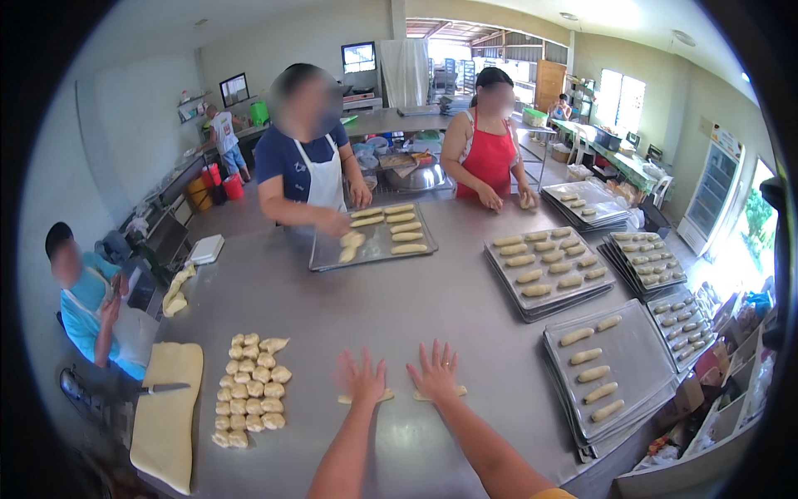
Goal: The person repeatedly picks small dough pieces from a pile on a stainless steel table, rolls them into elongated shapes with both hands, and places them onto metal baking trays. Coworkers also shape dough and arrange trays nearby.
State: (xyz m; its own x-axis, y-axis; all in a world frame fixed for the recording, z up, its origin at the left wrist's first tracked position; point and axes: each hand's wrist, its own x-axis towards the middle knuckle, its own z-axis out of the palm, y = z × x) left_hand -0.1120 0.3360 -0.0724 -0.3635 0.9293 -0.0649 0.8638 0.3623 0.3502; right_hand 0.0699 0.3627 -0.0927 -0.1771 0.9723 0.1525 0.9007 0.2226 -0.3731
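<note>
My left hand (362,379) lies palm down with its fingers spread, pressing on a short dough roll (344,399) whose two ends stick out at the sides. Beside it, my right hand (434,376) is flat and open on a second dough roll (460,390). A ring shows on one of its fingers. The middles of both rolls are hidden under my palms. To the left of my hands, rows of small dough balls (252,389) sit close together on the metal table (382,303).
A dough slab (169,424) with a knife (165,388) on it lies at the left edge. On the right stand stacked trays (636,366) bearing dough rolls. Across the table, a person in a white apron handles dough at a tray (374,243); another wears a red apron (492,160).
</note>
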